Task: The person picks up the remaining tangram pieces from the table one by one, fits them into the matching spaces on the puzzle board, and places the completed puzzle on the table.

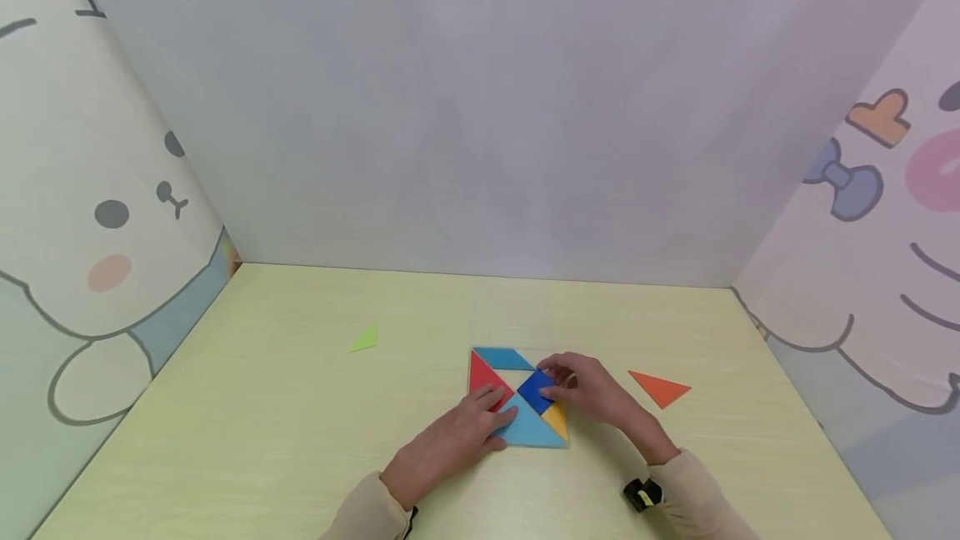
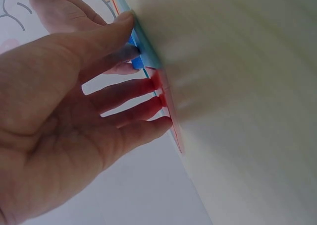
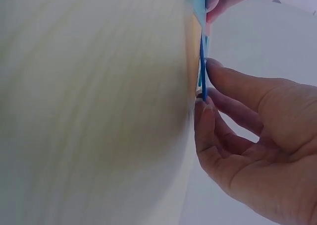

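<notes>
My right hand (image 1: 594, 390) pinches a dark blue square tile (image 1: 534, 397) by its edge, thumb and fingers on it; the right wrist view shows the blue tile (image 3: 203, 79) edge-on between them, slightly tilted. Flat on the table lie tangram pieces around it: a red triangle (image 1: 480, 371), a light blue triangle (image 1: 534, 430), a yellow triangle (image 1: 557, 418) and a blue parallelogram (image 1: 498, 357). The fingers of my left hand (image 1: 450, 438) press on the red triangle, while its thumb touches the light blue one. In the left wrist view these left fingers (image 2: 133, 91) look fairly straight.
On the pale wooden table (image 1: 247, 440), a green triangle (image 1: 366, 338) lies at the back left and an orange-red triangle (image 1: 662, 390) to the right of my right hand. A pale wall (image 1: 480, 107) rises behind, with cartoon-printed panels on both sides.
</notes>
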Demonstrator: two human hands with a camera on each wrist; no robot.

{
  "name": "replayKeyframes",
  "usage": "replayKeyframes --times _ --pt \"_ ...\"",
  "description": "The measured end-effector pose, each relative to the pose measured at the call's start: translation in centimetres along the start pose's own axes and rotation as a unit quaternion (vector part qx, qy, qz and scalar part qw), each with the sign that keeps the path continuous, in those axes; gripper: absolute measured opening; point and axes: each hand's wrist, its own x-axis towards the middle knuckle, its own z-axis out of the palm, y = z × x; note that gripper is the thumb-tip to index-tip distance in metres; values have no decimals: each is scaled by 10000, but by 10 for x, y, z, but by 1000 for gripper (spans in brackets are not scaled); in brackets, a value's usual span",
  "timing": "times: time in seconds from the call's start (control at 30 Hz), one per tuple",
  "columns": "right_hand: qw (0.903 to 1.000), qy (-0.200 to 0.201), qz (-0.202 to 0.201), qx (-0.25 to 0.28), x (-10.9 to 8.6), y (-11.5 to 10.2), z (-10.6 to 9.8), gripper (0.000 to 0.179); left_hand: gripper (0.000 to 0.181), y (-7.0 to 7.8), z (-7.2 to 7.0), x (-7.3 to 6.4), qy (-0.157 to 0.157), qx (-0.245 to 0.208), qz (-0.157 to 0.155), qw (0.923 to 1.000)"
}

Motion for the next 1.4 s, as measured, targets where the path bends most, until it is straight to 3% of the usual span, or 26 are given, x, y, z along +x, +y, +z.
replayKeyframes --times 0.6,1.03,1.4 --pt "9997 -57 107 -232 -1 -3 2 31 48 0 0 1 -58 -98 -91 9999" --pt "9991 52 -162 -386 -5 -2 3 32 48 0 1 2 -47 -40 -71 10000" --pt "9980 -184 -540 -273 -16 -4 0 30 50 -5 0 1 -169 -532 -214 9982"
